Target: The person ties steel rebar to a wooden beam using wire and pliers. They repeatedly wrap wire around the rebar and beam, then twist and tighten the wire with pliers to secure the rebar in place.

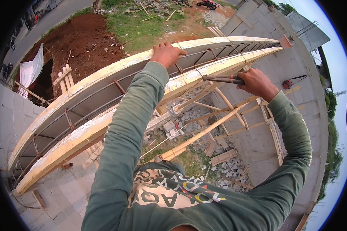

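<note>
Two long timber formwork boards run across the view, with a steel rebar cage [121, 86] lying in the channel between them. My left hand [167, 54] lies over the top edge of the far formwork board [211, 42], its fingers curled over the far side. In my right hand [256, 82] are steel pincers [222, 79] with red and black handles. Their jaws meet a tie wire [198, 69] at the outer face of the near formwork board [219, 64]. This wire crosses over the channel between the boards. Whether the jaws are fully closed on it is too small to tell.
Below me, bamboo poles [202, 132] cross above broken block rubble [173, 128] and grass. Grey block walls [257, 130] stand at the right and lower left. A red tool or reel [287, 84] is by the right wall. Beyond the boards lies a red soil mound [84, 37].
</note>
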`<state>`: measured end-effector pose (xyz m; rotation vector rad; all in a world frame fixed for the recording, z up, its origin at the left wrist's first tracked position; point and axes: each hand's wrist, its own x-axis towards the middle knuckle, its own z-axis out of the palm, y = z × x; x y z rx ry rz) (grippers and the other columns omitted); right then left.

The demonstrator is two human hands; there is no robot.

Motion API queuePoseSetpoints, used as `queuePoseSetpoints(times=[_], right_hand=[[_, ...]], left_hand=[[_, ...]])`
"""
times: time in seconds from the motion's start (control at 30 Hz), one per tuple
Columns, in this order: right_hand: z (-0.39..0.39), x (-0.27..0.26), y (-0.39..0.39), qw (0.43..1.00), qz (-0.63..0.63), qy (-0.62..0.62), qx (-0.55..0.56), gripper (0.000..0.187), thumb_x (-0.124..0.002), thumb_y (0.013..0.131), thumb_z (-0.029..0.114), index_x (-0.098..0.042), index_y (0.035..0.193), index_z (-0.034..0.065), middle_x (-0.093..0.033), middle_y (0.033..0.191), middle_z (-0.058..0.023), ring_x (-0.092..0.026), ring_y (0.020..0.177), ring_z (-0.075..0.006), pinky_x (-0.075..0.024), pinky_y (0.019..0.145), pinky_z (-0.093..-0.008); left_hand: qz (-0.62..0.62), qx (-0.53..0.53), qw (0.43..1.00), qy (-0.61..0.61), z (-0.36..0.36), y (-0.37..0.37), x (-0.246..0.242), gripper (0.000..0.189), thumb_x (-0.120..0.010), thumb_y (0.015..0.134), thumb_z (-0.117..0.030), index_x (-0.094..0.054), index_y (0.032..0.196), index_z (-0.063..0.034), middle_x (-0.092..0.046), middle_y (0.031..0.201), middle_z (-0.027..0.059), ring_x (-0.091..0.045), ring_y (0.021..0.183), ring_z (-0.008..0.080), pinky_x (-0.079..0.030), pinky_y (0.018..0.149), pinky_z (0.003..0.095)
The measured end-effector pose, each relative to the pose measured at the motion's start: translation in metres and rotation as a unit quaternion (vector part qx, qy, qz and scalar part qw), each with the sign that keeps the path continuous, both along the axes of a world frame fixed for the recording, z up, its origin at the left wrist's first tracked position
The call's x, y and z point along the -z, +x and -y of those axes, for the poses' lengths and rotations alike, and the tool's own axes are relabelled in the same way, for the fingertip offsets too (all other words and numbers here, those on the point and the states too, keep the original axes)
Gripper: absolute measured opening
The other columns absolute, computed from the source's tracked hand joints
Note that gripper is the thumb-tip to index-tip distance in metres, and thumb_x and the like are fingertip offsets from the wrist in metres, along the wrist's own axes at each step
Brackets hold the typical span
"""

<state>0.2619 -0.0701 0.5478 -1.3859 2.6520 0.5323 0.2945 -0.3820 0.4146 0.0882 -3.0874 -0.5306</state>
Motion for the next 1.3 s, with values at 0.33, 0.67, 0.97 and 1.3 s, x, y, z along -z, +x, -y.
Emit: queuePoseSetpoints(times=[0.33,0.67,0.97,1.3], right_hand=[[-0.041,0.066,0.008,0.517,0.735,-0.170,0.404,0.046,-0.059,0.098,0.034,-0.050,0.119,-0.0053,-0.069,0.091,-0.0218,-0.072,0.079,-0.0314,-0.0619,0.070,-0.0442],[-0.008,0.005,0.040,0.848,0.443,-0.112,0.268,0.065,-0.080,0.080,0.026,-0.042,0.122,-0.0047,-0.068,0.095,-0.0197,-0.071,0.086,-0.0342,-0.0596,0.070,-0.0451],[-0.014,0.066,0.085,0.903,-0.428,0.028,-0.040,0.032,-0.059,0.084,0.013,-0.058,0.111,-0.0041,-0.057,0.088,-0.0115,-0.056,0.074,-0.0236,-0.0455,0.068,-0.0355],[-0.026,0.052,0.032,0.924,-0.368,-0.026,-0.103,0.022,-0.059,0.082,0.010,-0.058,0.101,-0.0002,-0.060,0.081,-0.0094,-0.062,0.075,-0.0239,-0.0491,0.070,-0.0354]], left_hand=[[0.023,-0.004,1.000,0.007,-0.002,-0.003,-0.001,0.041,-0.051,0.098,-0.047,-0.052,0.139,-0.0441,-0.046,0.140,0.0221,-0.038,0.134,0.0421,-0.027,0.110,0.0608],[-0.351,0.277,0.894,-0.024,-0.156,0.029,0.017,0.048,-0.068,0.082,-0.030,-0.054,0.118,-0.0012,-0.061,0.100,0.0126,-0.062,0.102,0.0301,-0.045,0.096,0.0449],[-0.209,0.286,0.935,0.010,-0.126,0.023,-0.018,0.061,-0.080,0.072,-0.030,-0.053,0.122,-0.0060,-0.060,0.116,0.0127,-0.054,0.120,0.0309,-0.040,0.103,0.0541],[0.014,-0.207,0.976,0.062,0.005,-0.022,0.003,0.074,-0.031,0.097,-0.067,-0.068,0.121,-0.0075,-0.066,0.121,0.0186,-0.059,0.118,0.0386,-0.040,0.099,0.0547]])
